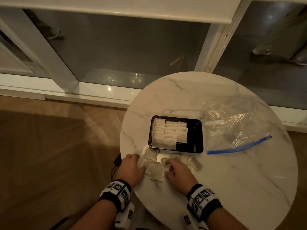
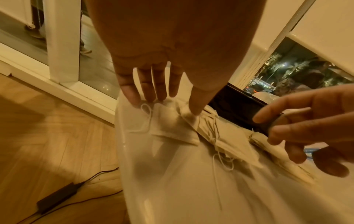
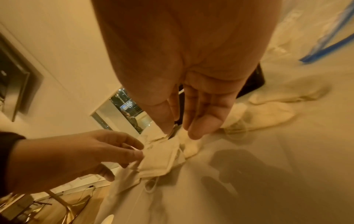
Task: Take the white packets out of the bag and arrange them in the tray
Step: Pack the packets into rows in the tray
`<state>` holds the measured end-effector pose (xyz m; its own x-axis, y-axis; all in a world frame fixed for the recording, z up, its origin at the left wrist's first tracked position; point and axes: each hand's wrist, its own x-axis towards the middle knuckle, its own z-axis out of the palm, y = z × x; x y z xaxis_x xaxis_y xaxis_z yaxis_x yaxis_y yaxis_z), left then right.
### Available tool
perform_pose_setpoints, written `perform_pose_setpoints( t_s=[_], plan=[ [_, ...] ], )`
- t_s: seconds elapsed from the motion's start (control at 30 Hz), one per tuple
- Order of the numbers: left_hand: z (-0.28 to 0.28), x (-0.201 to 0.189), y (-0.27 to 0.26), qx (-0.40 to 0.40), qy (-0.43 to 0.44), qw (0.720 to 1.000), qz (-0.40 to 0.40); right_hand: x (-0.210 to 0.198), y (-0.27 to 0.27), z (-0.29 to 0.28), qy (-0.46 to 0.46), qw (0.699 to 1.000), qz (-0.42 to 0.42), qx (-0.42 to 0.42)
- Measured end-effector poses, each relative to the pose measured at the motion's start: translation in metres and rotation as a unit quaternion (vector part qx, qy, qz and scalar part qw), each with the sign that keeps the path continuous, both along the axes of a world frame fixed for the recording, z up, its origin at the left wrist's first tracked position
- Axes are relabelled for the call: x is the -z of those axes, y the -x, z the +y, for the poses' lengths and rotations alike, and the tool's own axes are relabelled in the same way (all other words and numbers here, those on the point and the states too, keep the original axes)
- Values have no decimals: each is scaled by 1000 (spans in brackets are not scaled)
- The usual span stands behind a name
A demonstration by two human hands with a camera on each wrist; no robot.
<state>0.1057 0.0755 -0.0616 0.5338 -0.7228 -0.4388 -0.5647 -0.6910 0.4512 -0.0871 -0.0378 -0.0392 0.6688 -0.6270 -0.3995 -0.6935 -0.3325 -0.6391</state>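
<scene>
A black tray [image 1: 193,138] on the round marble table [image 1: 232,180] holds rows of white packets [image 1: 166,133] on its left side. Its right side is bare. The clear bag [image 1: 232,127] with a blue zip strip lies to the tray's right. Several loose packets [image 1: 156,171] with strings lie in front of the tray. My left hand [image 1: 140,161] touches their left edge with straight fingers [image 2: 153,97], thumb resting on one packet [image 2: 178,128]. My right hand [image 1: 167,165] reaches down onto the packets [image 3: 161,157] from the right, fingers nearly straight [image 3: 199,130], gripping nothing.
The table's left edge runs just beside my left hand. A black power adapter [image 2: 57,197] and cable lie on the wooden floor below. Glass doors with white frames stand behind the table.
</scene>
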Motion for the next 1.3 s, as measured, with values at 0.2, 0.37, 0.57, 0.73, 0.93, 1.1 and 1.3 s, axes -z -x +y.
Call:
perform_pose_setpoints(
  t_s=[0.2, 0.37, 0.57, 0.73, 0.93, 1.1, 1.3],
  plan=[
    [-8, -1, 0, -14, -23, 999, 20, -6, -26, 5, 84, 979, 83, -167],
    [-8, -1, -7, -12, -25, 999, 42, 6, -26, 12, 145, 957, 93, -234],
    [-6, -3, -14, -64, 4, 994, 93, 15, -18, 12, 148, 966, 80, -195],
    [-4, -9, -23, -107, 45, 986, 122, 17, -21, 17, 161, 962, 93, -201],
    [-6, -13, -31, -172, 96, 970, 145, 20, -24, 23, 187, 963, 87, -172],
    [-5, -17, -37, -215, 95, 959, 156, 12, -23, 17, 147, 980, 42, -124],
    [0, -15, -38, -202, 84, 966, 135, 5, -18, 7, 58, 998, -24, 29]
  ],
)
